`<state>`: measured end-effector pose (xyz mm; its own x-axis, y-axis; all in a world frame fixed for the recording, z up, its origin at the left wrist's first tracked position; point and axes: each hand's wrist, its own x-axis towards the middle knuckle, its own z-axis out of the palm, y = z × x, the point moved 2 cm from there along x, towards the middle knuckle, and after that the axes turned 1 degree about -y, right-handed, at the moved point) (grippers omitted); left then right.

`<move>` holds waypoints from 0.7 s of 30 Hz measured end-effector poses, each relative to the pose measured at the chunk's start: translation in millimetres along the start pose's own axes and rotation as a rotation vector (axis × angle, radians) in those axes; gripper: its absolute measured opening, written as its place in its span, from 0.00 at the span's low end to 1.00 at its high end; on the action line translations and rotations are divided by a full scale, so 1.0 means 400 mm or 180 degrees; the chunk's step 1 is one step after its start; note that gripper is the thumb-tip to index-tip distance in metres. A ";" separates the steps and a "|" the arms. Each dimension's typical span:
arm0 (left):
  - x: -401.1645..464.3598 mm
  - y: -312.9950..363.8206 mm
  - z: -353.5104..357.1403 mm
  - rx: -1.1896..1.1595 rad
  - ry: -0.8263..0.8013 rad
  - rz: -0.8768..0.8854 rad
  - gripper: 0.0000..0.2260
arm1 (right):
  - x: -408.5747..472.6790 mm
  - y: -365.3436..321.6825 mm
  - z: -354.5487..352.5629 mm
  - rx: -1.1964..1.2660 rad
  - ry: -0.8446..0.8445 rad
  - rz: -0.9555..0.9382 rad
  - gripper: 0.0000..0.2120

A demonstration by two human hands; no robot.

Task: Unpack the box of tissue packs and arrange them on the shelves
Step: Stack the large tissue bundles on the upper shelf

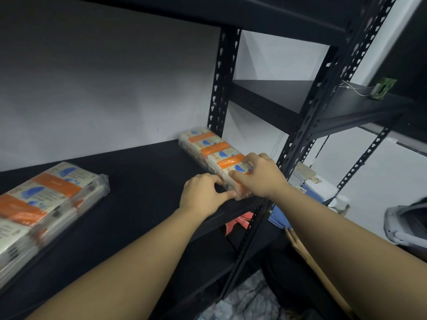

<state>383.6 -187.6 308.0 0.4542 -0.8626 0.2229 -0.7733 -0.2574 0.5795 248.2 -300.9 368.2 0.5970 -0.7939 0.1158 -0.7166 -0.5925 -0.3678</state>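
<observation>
Seating tissue pack (pixel 215 153) at right end of shelf (pixel 138 181), against rear post. Right hand (pixel 258 176) gripping near end, fingers curled over top; left hand (pixel 203 192) pinching lower corner. Second tissue pack (pixel 46 199) lying well apart, left. Advised: pushing straight back, squaring front edge with shelf lip before releasing.

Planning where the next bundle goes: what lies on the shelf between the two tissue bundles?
Only bare black shelf shows between the left bundle and the right bundle in the head view.
</observation>
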 end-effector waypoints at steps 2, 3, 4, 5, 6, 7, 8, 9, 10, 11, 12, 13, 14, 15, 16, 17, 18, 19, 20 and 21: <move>0.001 -0.001 0.005 0.0026 0.0006 -0.0006 0.24 | 0.002 -0.002 0.005 0.0027 0.0049 0.0050 0.31; 0.001 -0.004 0.008 0.0007 0.0008 -0.0028 0.24 | 0.003 -0.003 0.008 0.0024 0.0066 0.0062 0.31; 0.003 -0.008 0.011 -0.0059 0.0006 -0.0077 0.25 | 0.003 -0.003 0.011 0.0012 0.0080 0.0062 0.31; 0.005 -0.013 0.013 -0.0176 0.0005 -0.0147 0.27 | 0.005 -0.003 0.013 0.0010 0.0091 0.0060 0.31; 0.005 -0.019 0.014 -0.0352 -0.0015 -0.0234 0.28 | 0.007 -0.003 0.014 0.0032 0.0102 0.0061 0.31; 0.006 -0.025 0.014 -0.0574 -0.0024 -0.0309 0.29 | 0.010 -0.003 0.012 0.0067 0.0116 0.0070 0.31; 0.006 -0.032 0.013 -0.0802 -0.0014 -0.0371 0.29 | 0.015 -0.003 0.009 0.0096 0.0123 0.0080 0.32; 0.006 -0.038 0.011 -0.1000 0.0009 -0.0412 0.29 | 0.022 -0.005 0.005 0.0107 0.0117 0.0080 0.32; 0.005 -0.042 0.008 -0.1127 0.0031 -0.0419 0.29 | 0.031 -0.008 0.002 0.0102 0.0094 0.0062 0.32; 0.006 -0.046 0.008 -0.1193 0.0033 -0.0404 0.29 | 0.040 -0.012 -0.001 0.0088 0.0051 0.0025 0.32; 0.006 -0.047 0.008 -0.1203 0.0012 -0.0373 0.29 | 0.048 -0.016 -0.001 0.0078 -0.0009 -0.0011 0.32; 0.007 -0.048 0.008 -0.1176 -0.0016 -0.0341 0.30 | 0.055 -0.019 -0.001 0.0071 -0.0068 -0.0040 0.32; 0.008 -0.048 0.009 -0.1117 -0.0043 -0.0316 0.31 | 0.059 -0.022 0.002 0.0069 -0.0106 -0.0054 0.32; 0.010 -0.049 0.010 -0.1059 -0.0055 -0.0298 0.31 | 0.060 -0.023 0.004 0.0072 -0.0117 -0.0058 0.32; 0.011 -0.050 0.011 -0.1011 -0.0066 -0.0292 0.31 | 0.061 -0.021 0.008 0.0082 -0.0108 -0.0051 0.32; 0.013 -0.050 0.011 -0.0980 -0.0079 -0.0285 0.31 | 0.060 -0.019 0.012 0.0094 -0.0093 -0.0042 0.32; 0.016 -0.051 0.012 -0.0951 -0.0101 -0.0285 0.32 | 0.059 -0.016 0.016 0.0106 -0.0084 -0.0032 0.32; 0.018 -0.052 0.013 -0.0927 -0.0124 -0.0285 0.32 | 0.058 -0.013 0.019 0.0112 -0.0079 -0.0031 0.32; 0.020 -0.053 0.013 -0.0904 -0.0146 -0.0291 0.31 | 0.058 -0.010 0.021 0.0116 -0.0080 -0.0032 0.32; 0.022 -0.054 0.012 -0.0891 -0.0164 -0.0300 0.31 | 0.058 -0.009 0.022 0.0112 -0.0085 -0.0036 0.32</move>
<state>402.0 -191.9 293.6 0.4896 -0.8634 0.1219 -0.5735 -0.2135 0.7909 268.0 -316.0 364.1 0.6147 -0.7830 0.0954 -0.6970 -0.5959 -0.3989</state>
